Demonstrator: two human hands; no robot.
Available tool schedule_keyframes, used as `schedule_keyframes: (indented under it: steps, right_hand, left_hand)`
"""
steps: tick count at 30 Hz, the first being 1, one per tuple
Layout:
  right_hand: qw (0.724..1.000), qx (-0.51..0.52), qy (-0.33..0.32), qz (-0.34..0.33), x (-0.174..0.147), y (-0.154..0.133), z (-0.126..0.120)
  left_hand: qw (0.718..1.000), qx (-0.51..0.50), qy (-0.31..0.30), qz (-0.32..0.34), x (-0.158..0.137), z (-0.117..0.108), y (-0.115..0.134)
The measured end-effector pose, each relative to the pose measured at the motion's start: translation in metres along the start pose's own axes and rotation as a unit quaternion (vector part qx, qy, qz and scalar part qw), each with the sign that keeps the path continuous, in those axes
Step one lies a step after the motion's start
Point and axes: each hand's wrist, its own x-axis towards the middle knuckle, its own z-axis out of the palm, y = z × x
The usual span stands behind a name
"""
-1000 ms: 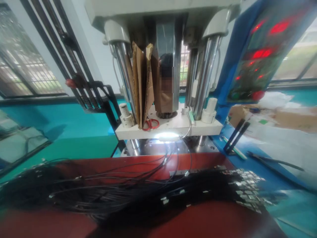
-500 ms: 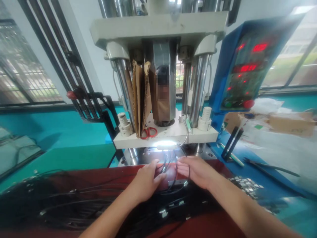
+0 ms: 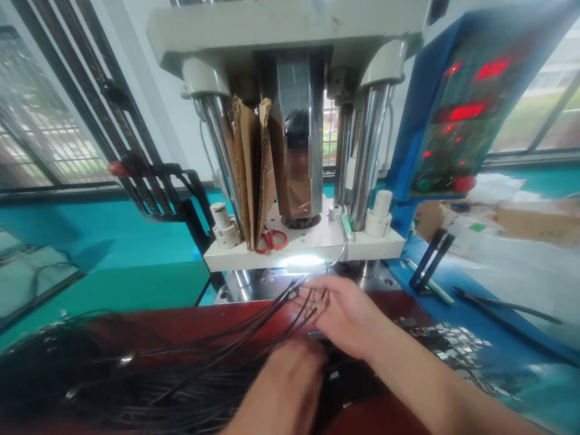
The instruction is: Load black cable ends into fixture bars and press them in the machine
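Observation:
My right hand (image 3: 342,311) is just in front of the machine's lower plate, palm partly turned up. Its fingers are curled around several thin black cables (image 3: 265,320) with small metal ends, which trail off to the left. My left hand (image 3: 296,368) is lower and nearer to me, over dark cables on the red-brown tabletop (image 3: 190,319). Its back faces me and it is blurred; the fingers are hidden below, so I cannot make out whether they hold anything.
A cream press with a lit lamp (image 3: 306,263) stands ahead, carrying folded cardboard (image 3: 249,175) and red-handled scissors (image 3: 272,240). A blue control box (image 3: 462,109) is at right. Small metal pieces (image 3: 457,344) lie right; a cable heap (image 3: 67,374) lies left.
My left hand has left the machine's front and come down toward me over the cables. My right hand has shifted slightly left, and the cables now stretch leftward from it.

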Motion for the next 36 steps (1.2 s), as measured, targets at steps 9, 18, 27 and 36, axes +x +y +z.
schedule_keyframes:
  steps: [9, 18, 27, 36]
  right_hand:
    - [0.748, -0.643, -0.164, 0.002, -0.040, -0.040, -0.055]
    - [0.637, -0.756, -0.143, -0.041, -0.047, -0.031, -0.045]
    - [0.634, -0.757, -0.136, -0.081, -0.045, -0.025, -0.046]
    - [0.633, -0.760, -0.093, -0.113, -0.046, -0.017, -0.040]
  left_hand:
    - [0.941, -0.072, -0.309, -0.116, 0.039, -0.071, -0.046]
    - [0.954, -0.094, -0.280, -0.047, 0.040, -0.064, -0.054]
    - [0.953, -0.145, -0.250, -0.087, 0.036, -0.063, -0.050]
    - [0.948, -0.163, -0.257, -0.090, 0.035, -0.062, -0.050]
